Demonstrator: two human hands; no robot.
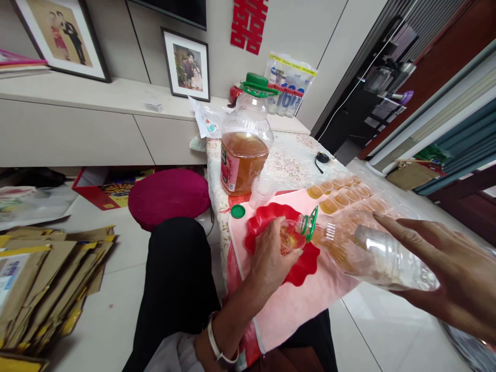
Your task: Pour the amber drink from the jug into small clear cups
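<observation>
My right hand (445, 274) grips a clear plastic bottle (360, 248) lying tilted on its side, its green-ringed mouth pointing left with amber oil inside. My left hand (271, 258) pinches a small clear cup (290, 238) at the bottle's mouth, above a red scalloped plate (306, 266). The cup holds a little amber liquid. Rows of several small filled cups (341, 194) stand behind on a pink mat (294, 305). A green cap (237, 211) lies at the mat's far left corner.
A big oil jug (245, 144) with a green lid stands behind the plate on the patterned tablecloth (290, 160). A stack of empty cups (261, 191) leans beside it. A magenta stool (168, 196) and flattened cardboard (42, 279) sit on the floor to the left.
</observation>
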